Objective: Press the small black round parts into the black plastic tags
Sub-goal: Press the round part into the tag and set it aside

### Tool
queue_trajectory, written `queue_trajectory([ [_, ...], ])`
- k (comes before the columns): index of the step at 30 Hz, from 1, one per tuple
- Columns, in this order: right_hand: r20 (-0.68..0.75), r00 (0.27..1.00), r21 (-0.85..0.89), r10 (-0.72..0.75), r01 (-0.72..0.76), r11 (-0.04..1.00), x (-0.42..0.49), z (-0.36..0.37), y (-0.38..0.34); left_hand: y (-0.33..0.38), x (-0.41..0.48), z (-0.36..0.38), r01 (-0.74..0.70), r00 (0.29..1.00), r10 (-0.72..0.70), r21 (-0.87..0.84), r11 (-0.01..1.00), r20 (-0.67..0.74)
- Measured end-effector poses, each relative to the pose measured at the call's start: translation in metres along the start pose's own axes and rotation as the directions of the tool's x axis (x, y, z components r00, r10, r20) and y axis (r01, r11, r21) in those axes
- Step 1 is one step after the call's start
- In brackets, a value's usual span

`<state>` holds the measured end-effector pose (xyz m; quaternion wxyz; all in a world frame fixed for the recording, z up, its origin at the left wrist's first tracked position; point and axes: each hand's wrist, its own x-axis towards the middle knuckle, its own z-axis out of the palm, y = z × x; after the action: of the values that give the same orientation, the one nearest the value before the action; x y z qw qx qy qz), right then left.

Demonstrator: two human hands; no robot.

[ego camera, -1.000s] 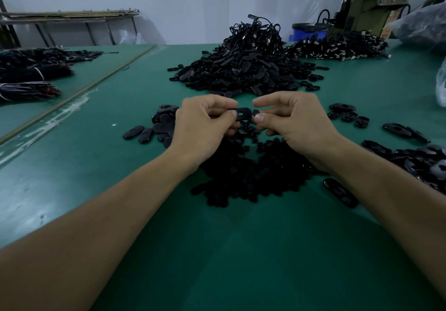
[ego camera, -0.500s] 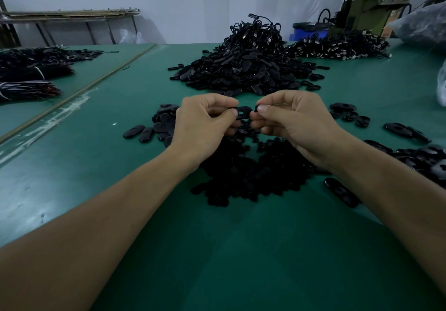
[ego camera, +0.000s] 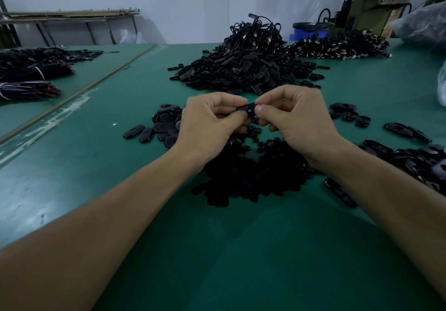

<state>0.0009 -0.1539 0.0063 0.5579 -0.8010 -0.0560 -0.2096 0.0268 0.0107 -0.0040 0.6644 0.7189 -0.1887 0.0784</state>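
Both hands meet above the green table point(ego camera: 217, 250). My left hand point(ego camera: 207, 125) pinches one end of a black oval plastic tag point(ego camera: 246, 107). My right hand point(ego camera: 296, 117) pinches the tag's other end, its thumb tip pressed on the tag's right end. The small round part is hidden under that thumb. Beneath the hands lies a heap of small black round parts point(ego camera: 253, 173). A cluster of oval tags point(ego camera: 161, 125) sits left of my left hand. More tags point(ego camera: 420, 163) lie in a heap at the right.
A tall mound of tags with cords point(ego camera: 248, 62) rises behind the hands, and another pile point(ego camera: 337, 47) sits at the back right by a green machine point(ego camera: 371, 11) and blue bin point(ego camera: 306, 32). Bundled cords point(ego camera: 29, 79) lie far left. A plastic bag point(ego camera: 441, 86) shows at the right edge.
My right hand has moved left and closed in until its thumb sits on the tag held by my left hand. The gap between the hands is gone.
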Motion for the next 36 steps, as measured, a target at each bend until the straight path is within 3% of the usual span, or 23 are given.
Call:
queue_trajectory([
  [24, 0.035, 0.999, -0.056, -0.005, 0.007, 0.998, -0.004, 0.006, 0.0, 0.0, -0.001, 0.002, 0.025, 1.0, -0.025, -0.029, 0.999, -0.007],
  [30, 0.001, 0.991, -0.188, -0.133, 0.131, 0.973, -0.007, 0.009, -0.002, -0.001, -0.001, 0.002, -0.009, 1.0, 0.009, 0.04, 0.999, -0.017],
  [36, 0.054, 0.974, -0.249, -0.222, 0.228, 0.941, -0.01, 0.011, -0.004, -0.001, 0.001, 0.0, -0.002, 0.998, 0.005, 0.052, 0.999, -0.057],
])
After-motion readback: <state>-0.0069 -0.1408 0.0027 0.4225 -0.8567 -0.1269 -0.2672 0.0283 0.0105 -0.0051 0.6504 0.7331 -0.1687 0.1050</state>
